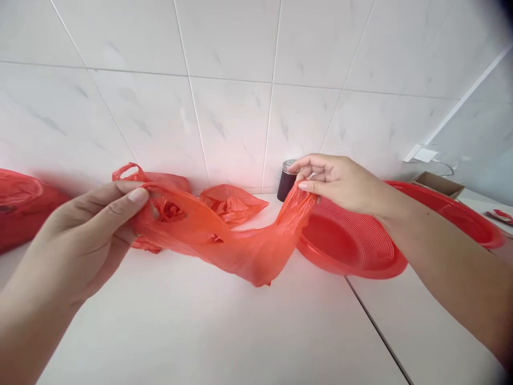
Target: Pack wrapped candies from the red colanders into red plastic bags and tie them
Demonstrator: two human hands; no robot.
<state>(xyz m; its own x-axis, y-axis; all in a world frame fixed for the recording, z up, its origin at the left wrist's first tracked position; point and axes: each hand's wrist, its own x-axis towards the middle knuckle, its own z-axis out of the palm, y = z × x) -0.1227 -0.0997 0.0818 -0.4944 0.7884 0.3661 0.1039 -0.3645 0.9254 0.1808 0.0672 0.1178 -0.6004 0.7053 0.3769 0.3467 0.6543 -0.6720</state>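
A thin red plastic bag (256, 251) is stretched between my two hands above the white table (192, 326). My left hand (96, 230) pinches one end between thumb and fingers. At the other end, my right hand (336, 179) grips a gathered part of the bag. The bag sags in the middle, and its lowest corner hangs over the tabletop. Behind it, near the wall, lie another crumpled red plastic bag (232, 200) and a further red bag (172, 182), partly hidden by the held one. Nothing shows inside the held bag.
A red perforated basket (352, 270) stands below my right hand, with another red basin (473, 224) behind my forearm. A dark jar with a silver lid (284, 184) is by the tiled wall. A full red bag (32, 214) sits at far left; a cardboard box (438, 185) at far right.
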